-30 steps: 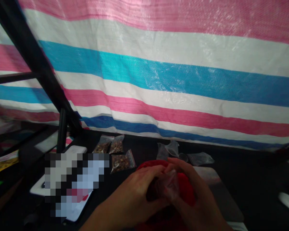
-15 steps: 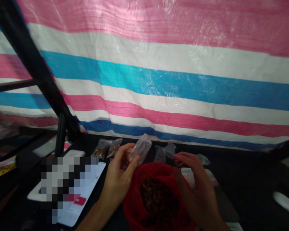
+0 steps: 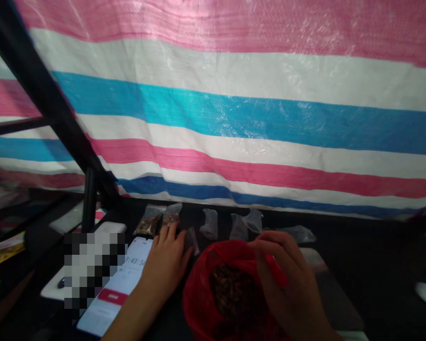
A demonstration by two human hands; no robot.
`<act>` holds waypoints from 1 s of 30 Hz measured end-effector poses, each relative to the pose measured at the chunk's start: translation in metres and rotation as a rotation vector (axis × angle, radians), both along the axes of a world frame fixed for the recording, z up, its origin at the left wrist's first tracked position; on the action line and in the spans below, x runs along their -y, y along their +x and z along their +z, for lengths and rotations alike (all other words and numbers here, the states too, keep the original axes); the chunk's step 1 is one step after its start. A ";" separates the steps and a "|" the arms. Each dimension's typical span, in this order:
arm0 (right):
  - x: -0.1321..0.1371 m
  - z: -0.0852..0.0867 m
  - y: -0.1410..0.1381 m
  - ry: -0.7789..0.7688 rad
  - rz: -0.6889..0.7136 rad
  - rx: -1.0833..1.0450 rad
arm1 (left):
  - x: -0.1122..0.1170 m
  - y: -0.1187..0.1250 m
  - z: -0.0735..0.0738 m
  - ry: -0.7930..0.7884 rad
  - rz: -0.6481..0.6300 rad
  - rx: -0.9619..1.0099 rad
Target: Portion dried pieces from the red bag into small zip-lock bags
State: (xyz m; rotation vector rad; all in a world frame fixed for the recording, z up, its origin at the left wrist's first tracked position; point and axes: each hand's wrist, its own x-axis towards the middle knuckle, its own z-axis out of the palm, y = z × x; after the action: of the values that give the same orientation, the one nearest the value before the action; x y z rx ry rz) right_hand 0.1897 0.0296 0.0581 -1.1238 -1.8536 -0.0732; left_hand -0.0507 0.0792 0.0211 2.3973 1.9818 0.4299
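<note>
My left hand [image 3: 168, 253] lies palm down with its fingers stretched out, at the near edge of two small clear zip bags of brown dried pieces, the left bag [image 3: 149, 222] and the right bag [image 3: 171, 214]. Beside its thumb is another clear bag [image 3: 192, 240], partly covered, its contents hidden. My right hand [image 3: 293, 284] hovers at the right rim of a red plastic bag [image 3: 195, 289], fingers apart from the thumb, nothing visible between them. Brown dried pieces [image 3: 230, 289] fill the open red bag.
Clear bags lie along the back: one [image 3: 209, 223], a pair [image 3: 239, 227] and a flat one [image 3: 298, 233]. A lit phone [image 3: 128, 279] and a white device [image 3: 106, 237] lie left. A grey flat object [image 3: 335, 293] sits right. Striped sheeting [image 3: 234, 118] hangs behind.
My left hand has moved left and down from holding up a clear bag to lying flat by the filled bags. My right hand has shifted slightly toward the red bag's rim.
</note>
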 end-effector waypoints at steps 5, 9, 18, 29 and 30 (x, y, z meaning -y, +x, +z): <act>0.002 -0.001 -0.003 -0.009 0.028 -0.013 | -0.001 0.006 0.004 0.090 -0.025 0.016; 0.003 0.000 -0.004 -0.017 0.054 -0.038 | 0.003 0.010 0.019 0.350 -0.134 0.193; 0.009 0.009 -0.011 -0.267 0.152 0.052 | 0.029 0.024 0.027 0.418 -0.609 0.295; 0.007 0.007 -0.013 -0.291 0.155 -0.031 | 0.044 0.044 0.032 0.141 -0.511 0.717; 0.007 0.006 -0.012 -0.293 0.154 -0.018 | 0.043 0.046 0.031 0.047 -0.484 0.783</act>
State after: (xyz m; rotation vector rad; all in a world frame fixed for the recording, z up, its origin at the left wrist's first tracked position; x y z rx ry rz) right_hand 0.1774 0.0226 0.0639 -1.1678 -1.9716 0.3047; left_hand -0.0044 0.0359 0.0523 2.1187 1.0420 1.1547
